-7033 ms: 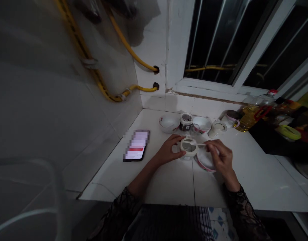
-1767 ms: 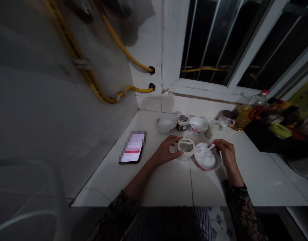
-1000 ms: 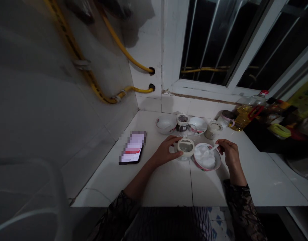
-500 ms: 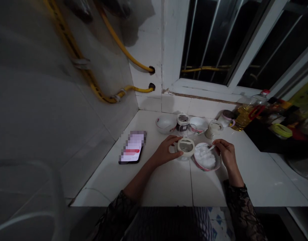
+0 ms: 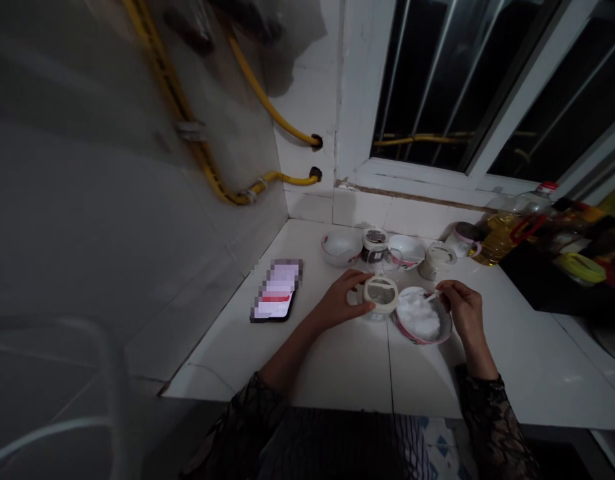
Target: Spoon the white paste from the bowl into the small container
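My left hand (image 5: 345, 299) is wrapped round a small round jar (image 5: 380, 296) with a cream-coloured lid, standing on the white counter (image 5: 337, 360). Right beside the jar sits a bowl (image 5: 421, 323) filled with white powder. My right hand (image 5: 465, 311) pinches a small white spoon (image 5: 431, 297) whose tip rests in the powder at the bowl's far rim.
A phone (image 5: 278, 291) lies lit to the left. Behind the jar stand two small bowls (image 5: 340, 247), a dark-lidded jar (image 5: 374, 242) and a cream pot (image 5: 436, 260). An oil bottle (image 5: 510, 223) and dark stove (image 5: 562, 280) are at right. Yellow hoses (image 5: 207, 160) run along the wall.
Over the last second the right hand shifted the spoon slightly in the powder. The left hand stayed on the jar. Seven seconds ago the spoon was held over the jar.
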{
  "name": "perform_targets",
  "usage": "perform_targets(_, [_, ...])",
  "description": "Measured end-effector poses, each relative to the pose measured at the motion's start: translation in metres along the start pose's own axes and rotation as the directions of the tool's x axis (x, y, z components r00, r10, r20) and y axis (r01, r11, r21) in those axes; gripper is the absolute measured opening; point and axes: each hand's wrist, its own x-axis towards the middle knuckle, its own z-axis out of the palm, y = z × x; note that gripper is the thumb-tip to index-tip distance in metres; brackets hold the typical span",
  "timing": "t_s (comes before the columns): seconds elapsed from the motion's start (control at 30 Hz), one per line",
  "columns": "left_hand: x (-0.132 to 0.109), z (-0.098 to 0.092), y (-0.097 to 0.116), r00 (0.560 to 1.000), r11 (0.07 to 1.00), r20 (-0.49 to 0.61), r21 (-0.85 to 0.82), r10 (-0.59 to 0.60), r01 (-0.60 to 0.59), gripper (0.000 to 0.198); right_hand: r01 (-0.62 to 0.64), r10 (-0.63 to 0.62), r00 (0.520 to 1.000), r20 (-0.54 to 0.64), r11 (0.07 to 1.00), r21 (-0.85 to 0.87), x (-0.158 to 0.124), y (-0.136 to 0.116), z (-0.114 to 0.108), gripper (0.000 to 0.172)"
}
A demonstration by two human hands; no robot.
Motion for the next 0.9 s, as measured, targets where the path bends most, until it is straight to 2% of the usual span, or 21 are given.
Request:
perform_targets(0.2, [0.000,0.000,0.000,1.000,1.000,0.002,-0.003,-0.005,0.005,0.057,-0.060,0.059,0.998,0.032,0.998,0.027,0.005,0.003,-0.001,0.022])
perform_targets(0.53, [0.000,0.000,-0.001,1.000,1.000,-0.003,0.005,-0.001,0.001,0.055,-0.056,0.055,0.991,0.126,0.998,0.007,0.003,0.003,0.001,0.026])
perform_targets(0.77, [0.000,0.000,0.000,1.000,1.000,-0.003,0.013,-0.003,0.003,0.055,-0.184,0.177,0.982,0.064,0.972,0.148,0.010,0.004,-0.008,0.022])
perform_targets(0.9, [0.000,0.000,-0.001,1.000,1.000,-0.010,0.011,0.004,-0.004,0.054,-0.193,0.187,0.981,0.045,0.960,0.203,0.014,0.003,-0.010,0.023])
